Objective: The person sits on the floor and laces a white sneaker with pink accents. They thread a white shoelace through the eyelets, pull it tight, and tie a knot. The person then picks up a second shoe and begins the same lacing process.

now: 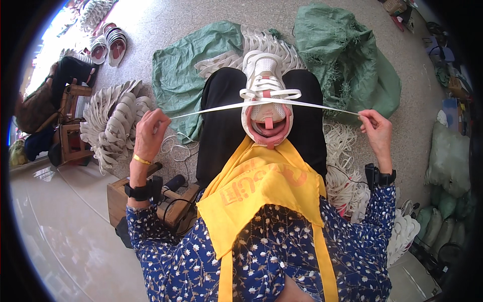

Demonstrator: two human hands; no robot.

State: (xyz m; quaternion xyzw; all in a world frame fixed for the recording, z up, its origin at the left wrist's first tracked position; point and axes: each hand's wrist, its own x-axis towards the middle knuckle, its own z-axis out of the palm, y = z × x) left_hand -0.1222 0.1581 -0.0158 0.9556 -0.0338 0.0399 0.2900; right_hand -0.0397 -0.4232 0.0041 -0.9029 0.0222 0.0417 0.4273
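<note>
The left hand (150, 132) pinched one lace (270, 99) end at the shoe's (264, 112) nine o'clock, the right hand (378, 132) the other at three. The shoe sat between the knees (217, 105), toe towards twelve; uneven pulling could have twisted it or slipped an end free. Sack (334, 55) contents at one o'clock were hidden; pale shoe parts (264, 43) edged the eleven-o'clock sack (193, 65).

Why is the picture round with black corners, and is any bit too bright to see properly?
In the head view, the wide fisheye lens likely makes that round shape and the dark corners; in the head view, glare washes out the upper left, beyond the stacked soles; in the head view, the sneaker in the middle looks fairly clear.
</note>
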